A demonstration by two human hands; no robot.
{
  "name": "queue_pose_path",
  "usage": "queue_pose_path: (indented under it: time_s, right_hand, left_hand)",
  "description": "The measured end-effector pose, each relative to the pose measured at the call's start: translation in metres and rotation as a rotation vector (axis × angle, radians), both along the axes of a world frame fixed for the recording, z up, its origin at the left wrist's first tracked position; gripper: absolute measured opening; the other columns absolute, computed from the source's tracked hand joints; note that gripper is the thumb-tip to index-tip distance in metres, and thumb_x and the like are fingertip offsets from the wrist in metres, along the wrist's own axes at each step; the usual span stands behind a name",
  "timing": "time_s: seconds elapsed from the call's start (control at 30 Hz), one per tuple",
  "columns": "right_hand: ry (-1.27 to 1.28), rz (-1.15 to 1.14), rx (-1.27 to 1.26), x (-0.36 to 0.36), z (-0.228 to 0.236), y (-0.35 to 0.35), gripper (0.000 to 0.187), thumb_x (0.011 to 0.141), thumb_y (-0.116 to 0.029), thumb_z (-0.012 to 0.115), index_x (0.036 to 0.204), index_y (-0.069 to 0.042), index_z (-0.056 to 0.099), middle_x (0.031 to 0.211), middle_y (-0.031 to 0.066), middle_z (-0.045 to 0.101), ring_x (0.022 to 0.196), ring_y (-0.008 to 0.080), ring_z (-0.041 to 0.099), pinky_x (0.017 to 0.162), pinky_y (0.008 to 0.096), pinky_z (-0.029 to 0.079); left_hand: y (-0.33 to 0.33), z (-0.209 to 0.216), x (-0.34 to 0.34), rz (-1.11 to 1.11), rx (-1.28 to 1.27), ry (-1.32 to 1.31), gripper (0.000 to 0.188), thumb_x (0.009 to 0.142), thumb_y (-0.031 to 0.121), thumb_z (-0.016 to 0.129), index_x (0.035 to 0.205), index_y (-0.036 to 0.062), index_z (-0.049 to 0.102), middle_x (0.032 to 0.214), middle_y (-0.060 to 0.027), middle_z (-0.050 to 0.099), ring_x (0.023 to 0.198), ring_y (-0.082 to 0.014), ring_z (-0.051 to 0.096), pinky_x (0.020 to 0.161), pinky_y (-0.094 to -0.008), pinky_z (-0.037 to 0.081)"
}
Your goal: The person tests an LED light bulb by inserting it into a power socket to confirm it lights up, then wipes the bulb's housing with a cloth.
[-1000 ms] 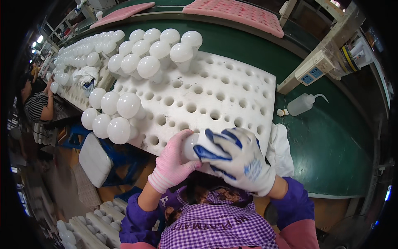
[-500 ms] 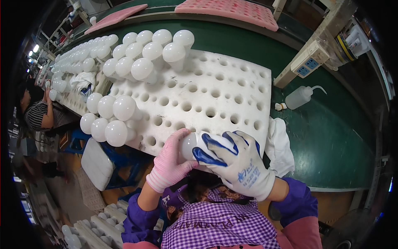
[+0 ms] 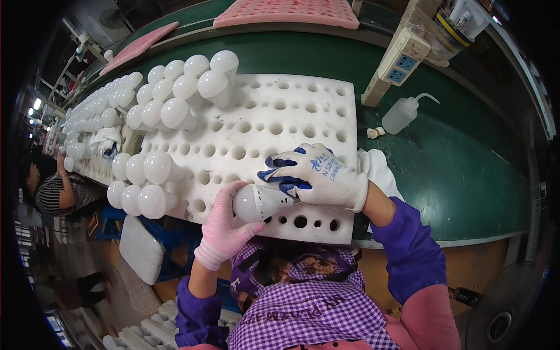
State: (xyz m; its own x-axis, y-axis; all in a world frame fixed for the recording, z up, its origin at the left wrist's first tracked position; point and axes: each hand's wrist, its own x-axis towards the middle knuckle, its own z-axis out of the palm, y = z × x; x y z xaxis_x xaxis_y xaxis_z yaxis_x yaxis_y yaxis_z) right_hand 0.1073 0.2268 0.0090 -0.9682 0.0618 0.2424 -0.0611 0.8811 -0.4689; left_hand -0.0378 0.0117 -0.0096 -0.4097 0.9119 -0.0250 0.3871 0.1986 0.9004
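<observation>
A white light bulb (image 3: 261, 202) lies sideways between my hands, above the near part of a white foam tray (image 3: 268, 151) with rows of round holes. My left hand (image 3: 223, 227), in a pink glove, is closed round its dome. My right hand (image 3: 318, 178), in a white glove with blue-coated fingers, is curled over its narrow base end, which is partly hidden. Dark marks show on the bulb's neck. Other bulbs stand dome-up in the tray: a group (image 3: 175, 112) at the far left and a smaller group (image 3: 153, 201) at the near left.
A squeeze bottle (image 3: 401, 115), a small white piece (image 3: 375, 133) and a white cloth (image 3: 379, 172) are right of the tray on the green table (image 3: 449, 175). A post carries a socket box (image 3: 401, 61). Pink foam sheets (image 3: 286, 13) lie behind. Another person (image 3: 49, 181) sits at far left.
My right hand has moved back from the bulb's body to its base end, uncovering the marked neck. My left hand still holds the dome. The whole view has shifted.
</observation>
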Motion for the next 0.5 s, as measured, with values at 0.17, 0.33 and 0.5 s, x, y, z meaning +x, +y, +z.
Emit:
queue_pose_path:
  time_s: [0.17, 0.33, 0.5]
  right_hand:
    - [-0.026, -0.068, 0.138, 0.037, 0.012, -0.009, 0.038, 0.084, -0.024, 0.063, 0.122, -0.023, 0.066, 0.122, 0.007, 0.062, 0.097, 0.0252, 0.06, 0.089, 0.0409, 0.043]
    - [0.048, -0.253, 0.262, 0.066, 0.023, -0.036, 0.039, 0.08, -0.023, 0.065, 0.119, -0.02, 0.065, 0.126, 0.0059, 0.061, 0.101, 0.0269, 0.058, 0.092, 0.0446, 0.04]
    - [-0.054, -0.346, 0.195, 0.056, 0.013, -0.047, 0.045, 0.079, -0.02, 0.065, 0.124, -0.019, 0.062, 0.132, 0.0067, 0.057, 0.109, 0.0319, 0.051, 0.098, 0.045, 0.035]
  left_hand:
    - [0.002, -0.004, 0.002, 0.088, -0.006, -0.119, 0.082, 0.067, 0.017, 0.085, 0.135, 0.0009, 0.042, 0.123, -0.0135, 0.056, 0.113, -0.023, 0.056, 0.099, -0.036, 0.045]
    - [0.004, 0.005, 0.003, 0.117, -0.071, -0.147, 0.082, 0.067, 0.018, 0.085, 0.134, -0.0007, 0.042, 0.121, -0.014, 0.055, 0.111, -0.0236, 0.056, 0.098, -0.0362, 0.046]
    - [0.013, 0.004, 0.002, 0.107, -0.031, -0.204, 0.08, 0.068, 0.018, 0.085, 0.133, -0.0019, 0.043, 0.121, -0.0148, 0.055, 0.11, -0.0239, 0.057, 0.097, -0.0361, 0.047]
